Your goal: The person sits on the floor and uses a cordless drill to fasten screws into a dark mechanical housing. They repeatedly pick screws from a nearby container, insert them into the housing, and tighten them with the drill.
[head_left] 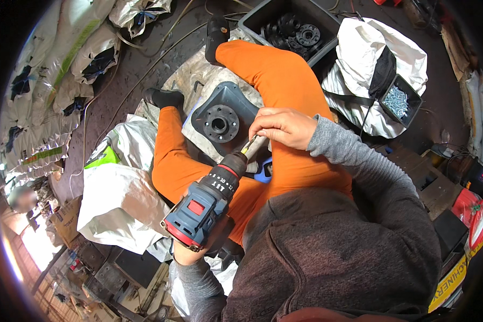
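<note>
My left hand [189,254] is wrapped round the grip of a blue-grey and red cordless drill [201,203], mostly hidden beneath its body. From the chuck a thin yellowish bit [247,145] points up and right. At the bit's tip the fingers of my right hand [285,127] are pinched together; whatever small thing they hold there is too small to make out. Between my legs, just beyond the bit, lies a dark grey square-cornered base [241,96]. On it sits a round black flange [218,123] with a centre bore and a ring of holes.
A grey bin [327,49] of black flanges stands at the far side. Right of it, a small black tray [400,102] of silvery screws rests against a white sack [367,45]. White bags [121,198] lie to the left, with cables [129,88] across the floor.
</note>
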`<state>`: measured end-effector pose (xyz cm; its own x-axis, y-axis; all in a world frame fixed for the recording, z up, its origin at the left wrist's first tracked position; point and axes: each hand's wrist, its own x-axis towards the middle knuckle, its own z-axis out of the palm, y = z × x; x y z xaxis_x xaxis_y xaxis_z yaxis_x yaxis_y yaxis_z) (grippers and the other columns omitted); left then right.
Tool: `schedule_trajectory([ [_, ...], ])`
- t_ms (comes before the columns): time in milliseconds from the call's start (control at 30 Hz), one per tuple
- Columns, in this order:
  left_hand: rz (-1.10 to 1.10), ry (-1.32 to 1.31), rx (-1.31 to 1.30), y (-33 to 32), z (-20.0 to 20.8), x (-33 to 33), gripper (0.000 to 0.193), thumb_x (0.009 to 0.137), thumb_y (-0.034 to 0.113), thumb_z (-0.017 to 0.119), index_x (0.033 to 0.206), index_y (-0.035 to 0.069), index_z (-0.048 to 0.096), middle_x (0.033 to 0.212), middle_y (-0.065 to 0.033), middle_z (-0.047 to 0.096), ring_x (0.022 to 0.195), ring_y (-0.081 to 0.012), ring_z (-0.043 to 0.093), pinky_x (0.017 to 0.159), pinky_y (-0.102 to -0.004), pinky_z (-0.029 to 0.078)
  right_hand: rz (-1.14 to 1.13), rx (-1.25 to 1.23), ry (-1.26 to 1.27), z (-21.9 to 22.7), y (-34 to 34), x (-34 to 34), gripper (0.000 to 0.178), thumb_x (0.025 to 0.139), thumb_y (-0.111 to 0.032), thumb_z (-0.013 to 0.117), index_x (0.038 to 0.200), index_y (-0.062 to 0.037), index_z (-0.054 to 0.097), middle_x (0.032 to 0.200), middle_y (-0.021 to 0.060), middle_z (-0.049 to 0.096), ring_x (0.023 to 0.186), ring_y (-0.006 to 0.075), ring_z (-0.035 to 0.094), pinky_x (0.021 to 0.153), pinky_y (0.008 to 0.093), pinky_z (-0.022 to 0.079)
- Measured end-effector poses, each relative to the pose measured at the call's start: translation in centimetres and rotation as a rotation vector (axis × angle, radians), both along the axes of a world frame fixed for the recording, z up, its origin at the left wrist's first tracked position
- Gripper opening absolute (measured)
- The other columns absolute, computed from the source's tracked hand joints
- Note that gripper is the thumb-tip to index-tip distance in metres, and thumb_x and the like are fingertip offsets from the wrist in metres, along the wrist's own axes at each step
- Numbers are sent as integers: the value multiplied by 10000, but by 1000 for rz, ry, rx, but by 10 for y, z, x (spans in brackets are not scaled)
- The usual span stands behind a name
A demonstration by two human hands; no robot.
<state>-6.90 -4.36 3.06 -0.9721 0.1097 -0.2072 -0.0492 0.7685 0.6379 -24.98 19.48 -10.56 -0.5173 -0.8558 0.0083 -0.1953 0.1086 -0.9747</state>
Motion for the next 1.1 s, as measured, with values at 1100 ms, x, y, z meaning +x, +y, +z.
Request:
schedule_trajectory([
  [1100, 52, 100, -72, -5, -4, 13, 189, 797, 61, 621, 985, 58, 639, 768, -56, 613, 637, -193, 602, 534, -321, 455, -156, -228, -889, -16, 10, -13, 258, 945, -243, 605, 1141, -75, 607, 964, 12, 657, 757, 34, 567, 614, 170, 471],
])
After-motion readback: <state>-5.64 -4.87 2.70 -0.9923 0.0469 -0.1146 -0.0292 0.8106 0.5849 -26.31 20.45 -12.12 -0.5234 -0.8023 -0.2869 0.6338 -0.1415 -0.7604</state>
